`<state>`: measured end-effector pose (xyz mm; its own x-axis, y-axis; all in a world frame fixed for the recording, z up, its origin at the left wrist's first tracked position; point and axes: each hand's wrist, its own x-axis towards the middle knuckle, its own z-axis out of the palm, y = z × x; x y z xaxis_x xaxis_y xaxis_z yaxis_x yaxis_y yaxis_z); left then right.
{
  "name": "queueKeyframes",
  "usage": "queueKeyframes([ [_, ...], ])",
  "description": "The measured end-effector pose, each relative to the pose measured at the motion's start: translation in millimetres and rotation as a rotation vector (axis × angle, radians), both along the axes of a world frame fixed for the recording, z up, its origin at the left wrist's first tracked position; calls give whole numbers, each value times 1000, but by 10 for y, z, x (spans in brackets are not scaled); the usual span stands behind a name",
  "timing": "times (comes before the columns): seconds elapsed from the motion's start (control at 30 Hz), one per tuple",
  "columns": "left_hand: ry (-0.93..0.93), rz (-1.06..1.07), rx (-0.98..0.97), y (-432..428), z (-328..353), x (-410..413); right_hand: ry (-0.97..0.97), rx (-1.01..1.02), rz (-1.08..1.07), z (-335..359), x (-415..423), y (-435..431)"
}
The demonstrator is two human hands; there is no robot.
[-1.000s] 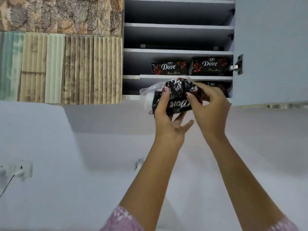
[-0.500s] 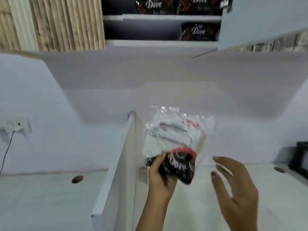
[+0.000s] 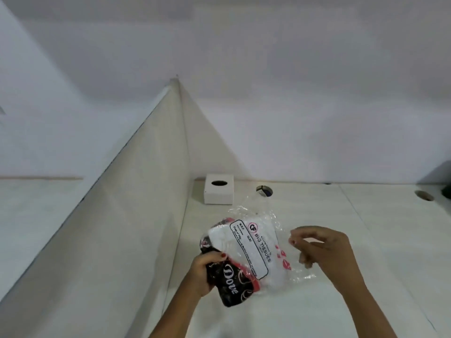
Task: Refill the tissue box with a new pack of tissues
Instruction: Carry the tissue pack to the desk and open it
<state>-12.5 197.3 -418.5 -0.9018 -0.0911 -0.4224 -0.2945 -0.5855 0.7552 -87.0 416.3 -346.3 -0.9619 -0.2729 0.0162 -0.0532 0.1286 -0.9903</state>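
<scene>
A new tissue pack (image 3: 246,257), clear plastic with a black "Dove" end and white tissues inside, is held above the white desk (image 3: 317,240). My left hand (image 3: 205,274) grips its black end. My right hand (image 3: 319,252) is at the pack's loose clear plastic on the right, fingers curled and pinching at the film. A white cube tissue box (image 3: 219,192) with a dark oval slot on top stands at the back of the desk, against the divider, well beyond the pack.
A cream divider panel (image 3: 136,215) runs along the left of the desk. Two round cable holes (image 3: 264,191) (image 3: 424,195) sit in the desk near the back wall. A dark object (image 3: 447,191) shows at the far right edge.
The pack came down from the open cabinet shelf to just above the desk. The view dropped from the cabinet to the desk, and my right hand has closed in on the plastic film.
</scene>
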Motion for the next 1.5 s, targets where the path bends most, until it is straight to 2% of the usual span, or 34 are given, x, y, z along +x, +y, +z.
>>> queueKeyframes([
  [0.13,6,-5,-26,-135,-102,-65,-43,215,160,-223,-106,-144],
  [0.23,11,-53,-55,-228,-139,-158,-124,265,281,-401,-189,-224],
  [0.3,-18,-70,-85,-283,-162,-243,-169,211,368,-473,-234,-280],
  [0.4,-76,-95,-117,-342,-159,-365,-329,-9,465,-557,-290,-378],
  [0.5,-101,-112,-110,-400,-190,-494,-431,-40,491,-694,-392,-468],
  [0.6,-118,-78,-98,-484,-316,-658,-510,-43,377,-843,-595,-458],
  [0.77,-272,68,-124,-687,-716,-869,-533,-235,-149,-1007,-1069,-239],
  [0.83,-346,113,-143,-708,-862,-928,-495,-337,-257,-1000,-1238,-186],
  [0.9,-401,110,-182,-689,-980,-1000,-470,-403,-244,-1000,-1378,-211],
  [1.0,-434,46,-287,-638,-1118,-1147,-566,-429,-51,-1124,-1501,-413],
  [1.1,-440,17,-389,-647,-1211,-1305,-780,-230,137,-1436,-1497,-678],
  [1.17,-445,14,-445,-696,-1219,-1394,-820,-7,181,-1650,-1474,-794],
  [1.23,-451,-14,-567,-786,-1201,-1481,-783,232,215,-1829,-1502,-837],
  [1.3,-429,-17,-731,-898,-1171,-1583,-758,361,244,-1903,-1603,-853],
  [1.37,-337,23,-852,-982,-1109,-1712,-669,539,293,-1880,-1753,-873],
  [1.43,-180,64,-990,-1022,-1056,-1899,-509,781,250,-1824,-1935,-899],
  [1.5,-86,12,-1230,-1021,-1064,-2145,-410,840,151,-1762,-2077,-940],
])
